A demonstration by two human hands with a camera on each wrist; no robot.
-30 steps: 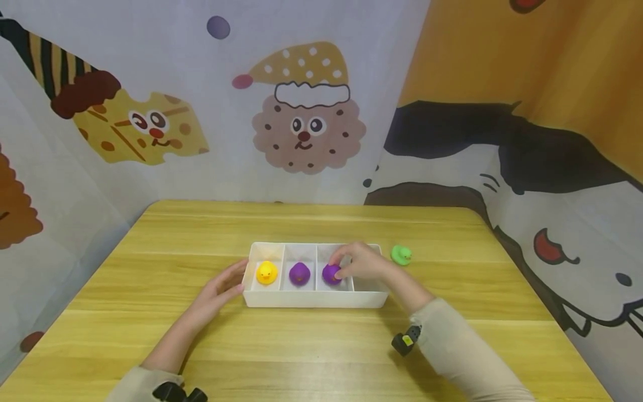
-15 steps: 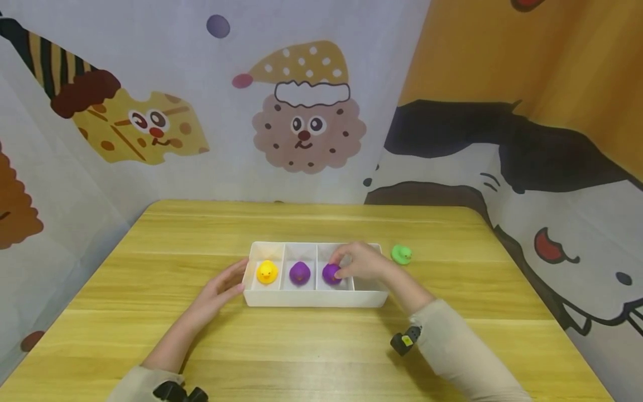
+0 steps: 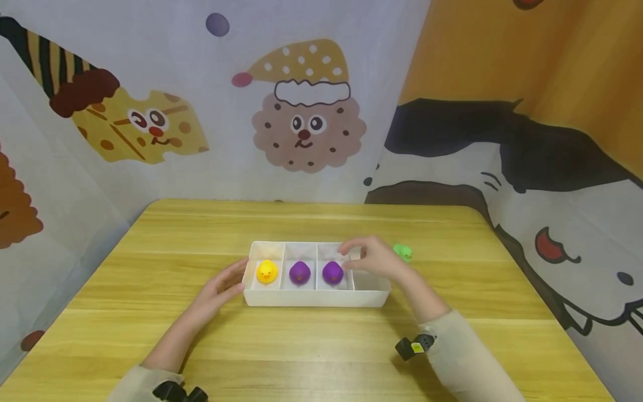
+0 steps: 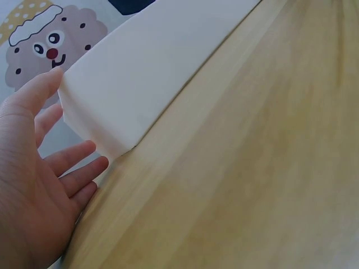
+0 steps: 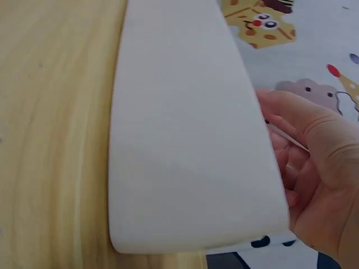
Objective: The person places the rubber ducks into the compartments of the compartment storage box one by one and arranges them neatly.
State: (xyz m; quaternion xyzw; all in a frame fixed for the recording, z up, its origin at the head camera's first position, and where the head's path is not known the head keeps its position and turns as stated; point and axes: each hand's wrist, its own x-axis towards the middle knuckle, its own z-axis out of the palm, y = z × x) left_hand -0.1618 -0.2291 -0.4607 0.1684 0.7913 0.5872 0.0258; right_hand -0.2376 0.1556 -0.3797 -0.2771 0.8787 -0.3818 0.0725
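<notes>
A white compartment box (image 3: 311, 299) stands on the table. From the left, its compartments hold a yellow rubber duck (image 3: 267, 272), a purple rubber duck (image 3: 300, 273) and a second purple rubber duck (image 3: 332, 273). My left hand (image 3: 218, 290) is at the box's left end, thumb and fingertips right at the end wall; in the left wrist view its fingers (image 4: 76, 157) are loosely spread. My right hand (image 3: 379, 258) hovers over the right-hand compartment, thumb and forefinger parted beside the second purple duck, holding nothing. In the right wrist view the box's side wall partly hides its fingers.
A green rubber duck (image 3: 404, 252) sits on the table just right of the box, partly behind my right hand. The wooden table (image 3: 301, 357) reaches back to a cartoon-printed cloth (image 3: 226, 184), which also hangs along both sides.
My right hand has let go of the purple duck in the third compartment and drawn back up and to the right, now overlapping the green duck. My left hand has stayed put.
</notes>
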